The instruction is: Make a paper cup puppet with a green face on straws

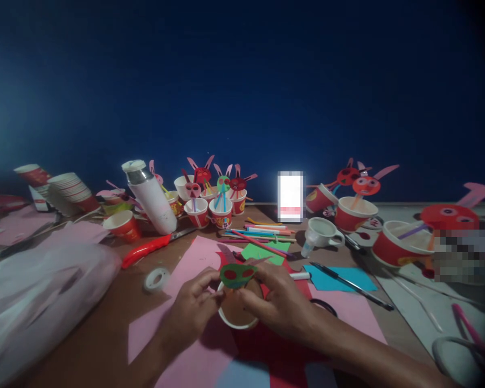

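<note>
A green paper face (237, 275) with two red ovals for eyes is between my hands, over a white-rimmed paper cup (239, 326) with a brown inside. My left hand (192, 304) has its fingers closed at the face's left edge, close to the cup's rim. From the right, my right hand (281, 299) pinches the other edge, its thumb reaching over the cup's opening. Something orange shows just under the face, mostly hidden by my fingers. Pink paper (149, 337) and red paper (262, 350) lie beneath the cup.
Behind stand finished-looking cups with paper faces, such as a green one (223, 183), beside a white flask (150, 200). A red-handled knife (147, 250), a tape roll (156, 279), several straws (262, 245), a mug (324, 233) and a pen (351, 285) lie around. A plastic bag (44, 307) fills the left.
</note>
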A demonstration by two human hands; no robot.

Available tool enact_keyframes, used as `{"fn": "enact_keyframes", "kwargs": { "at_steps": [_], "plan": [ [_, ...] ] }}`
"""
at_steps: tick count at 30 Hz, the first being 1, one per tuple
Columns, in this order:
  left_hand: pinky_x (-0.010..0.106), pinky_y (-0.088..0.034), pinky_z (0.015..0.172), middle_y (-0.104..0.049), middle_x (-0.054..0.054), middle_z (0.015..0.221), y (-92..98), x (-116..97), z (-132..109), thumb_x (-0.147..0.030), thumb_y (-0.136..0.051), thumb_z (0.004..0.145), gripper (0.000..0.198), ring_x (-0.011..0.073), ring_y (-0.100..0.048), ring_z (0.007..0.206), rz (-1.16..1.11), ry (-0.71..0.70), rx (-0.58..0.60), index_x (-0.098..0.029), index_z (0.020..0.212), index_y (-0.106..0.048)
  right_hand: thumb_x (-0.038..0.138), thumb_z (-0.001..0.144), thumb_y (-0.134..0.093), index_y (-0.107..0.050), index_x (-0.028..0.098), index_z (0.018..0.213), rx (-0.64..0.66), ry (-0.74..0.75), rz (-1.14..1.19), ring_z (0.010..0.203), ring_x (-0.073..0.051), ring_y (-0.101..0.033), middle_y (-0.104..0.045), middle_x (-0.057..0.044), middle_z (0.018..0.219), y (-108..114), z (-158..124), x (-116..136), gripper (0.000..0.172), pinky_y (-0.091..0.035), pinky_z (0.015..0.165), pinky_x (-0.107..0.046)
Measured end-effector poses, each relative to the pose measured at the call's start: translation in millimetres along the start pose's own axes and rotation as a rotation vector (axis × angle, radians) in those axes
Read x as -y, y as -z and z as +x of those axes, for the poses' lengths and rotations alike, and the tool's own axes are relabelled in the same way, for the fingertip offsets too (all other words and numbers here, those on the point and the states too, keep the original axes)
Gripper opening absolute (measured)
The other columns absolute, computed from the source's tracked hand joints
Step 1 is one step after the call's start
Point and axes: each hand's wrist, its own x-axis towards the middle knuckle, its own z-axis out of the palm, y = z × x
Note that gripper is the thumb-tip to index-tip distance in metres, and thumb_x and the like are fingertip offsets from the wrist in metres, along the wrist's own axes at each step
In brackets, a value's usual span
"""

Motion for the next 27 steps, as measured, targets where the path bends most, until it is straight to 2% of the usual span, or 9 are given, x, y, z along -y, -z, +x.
{"fn": "enact_keyframes", "kwargs": {
  "at_steps": [5,10,15,17,20,23,27],
  "plan": [
    [0.024,-0.042,0.075,-0.064,0.004,0.093,0.5,2.1,-0.4,-0.026,-0.052,0.084,0.027,0.0156,-0.054,0.08,-0.048,0.012,0.017,-0.02,0.108,-0.064,0.011,0.075,-0.053,-0.063,0.02,0.082,-0.023,0.036,-0.057,0.08,-0.017,-0.056,-0.065,-0.002,0.085,-4.5,-2.0,-5.2,0.015,-0.039,0.075,-0.029],
    [0.025,-0.041,0.083,-0.064,0.004,0.099,2.9,1.3,1.7,-0.025,-0.052,0.084,0.026,0.0178,-0.056,0.092,-0.09,0.009,0.026,-0.02,0.106,-0.064,0.01,0.075,-0.052,-0.063,0.019,0.076,-0.015,0.032,-0.096,0.082,-0.018,-0.055,-0.066,-0.002,0.086,-4.3,-2.3,-4.2,0.014,-0.037,0.076,-0.03],
    [0.025,-0.044,0.071,-0.068,0.006,0.089,3.6,-2.2,3.5,-0.031,-0.05,0.084,0.027,0.0178,-0.059,0.08,-0.276,0.165,0.092,-0.016,0.1,-0.066,0.006,0.072,-0.049,-0.062,0.02,0.08,0.032,0.066,-0.132,0.075,-0.016,-0.053,-0.065,0.0,0.083,-1.9,-2.0,-1.5,0.021,-0.034,0.077,-0.031],
    [0.024,-0.044,0.065,-0.069,0.005,0.084,2.1,-3.1,2.3,-0.027,-0.052,0.083,0.024,0.017,-0.06,0.074,-0.298,0.223,0.112,-0.015,0.098,-0.066,0.005,0.07,-0.048,-0.062,0.02,0.083,0.028,0.079,-0.138,0.076,-0.016,-0.053,-0.064,0.0,0.082,-2.2,-2.3,-1.9,0.024,-0.034,0.077,-0.031],
    [0.023,-0.043,0.062,-0.069,0.004,0.084,0.1,-2.4,-0.5,-0.013,-0.057,0.076,0.025,0.0161,-0.06,0.073,-0.286,0.222,0.146,-0.016,0.099,-0.066,0.005,0.066,-0.048,-0.062,0.02,0.084,-0.02,0.106,-0.135,0.078,-0.018,-0.053,-0.065,-0.002,0.082,-3.5,-2.7,-3.2,0.027,-0.036,0.076,-0.031],
    [0.024,-0.045,0.065,-0.068,0.004,0.09,0.5,-0.3,-1.3,-0.003,-0.057,0.068,0.038,0.0165,-0.061,0.075,-0.302,0.195,0.195,-0.017,0.102,-0.065,0.006,0.065,-0.048,-0.062,0.019,0.083,-0.034,0.123,-0.137,0.075,-0.017,-0.053,-0.064,-0.002,0.08,-3.7,-2.5,-2.6,0.026,-0.037,0.077,-0.031],
    [0.027,-0.046,0.072,-0.067,0.007,0.093,3.5,1.1,-0.1,-0.004,-0.06,0.067,0.037,0.0186,-0.061,0.082,-0.279,0.167,0.183,-0.015,0.101,-0.065,0.005,0.065,-0.048,-0.059,0.019,0.082,-0.022,0.164,-0.166,0.077,-0.018,-0.053,-0.062,-0.003,0.082,-3.0,-2.2,-0.8,0.025,-0.039,0.078,-0.031]
  ]
}}
